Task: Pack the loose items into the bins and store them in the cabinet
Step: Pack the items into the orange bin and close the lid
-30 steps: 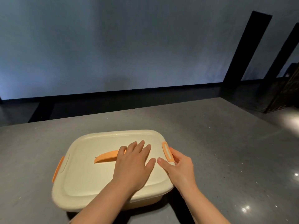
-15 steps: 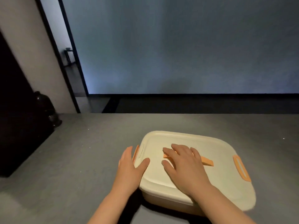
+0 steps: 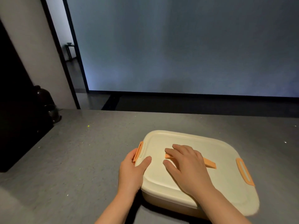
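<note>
Only the head view to go on here, so everything's from above looking down at the hands.

The cream bin (image 3: 215, 183) sits on the grey surface (image 3: 72, 159), right under and between both hands, lid already on. The right hand (image 3: 186, 165) lies flat on top of the lid with fingers spread, palm down, covering one end of the orange handle (image 3: 209, 164) that runs across the middle. Looks to me like it's there to pin the lid down so the bin doesn't skate around while the other hand works the side.

The left hand (image 3: 131, 173) is wrapped round the near-left edge of the bin, thumb up on the lid and fingers curled onto the left orange clip (image 3: 138, 151). My guess is it's snapping that clip shut, though I can't tell whether it's fully latched. The right orange clip (image 3: 245, 172), out past the right hand, lies flat against the lid and nobody's touching it, so it's probably done.

Off beyond the left hand, at the far edge of the surface, there's a dark rounded object (image 3: 43, 101) against a black block. Too dim to say what it is. No cabinet or loose items in sight, so I'd say packing is finished and storing comes after the latch.
</note>
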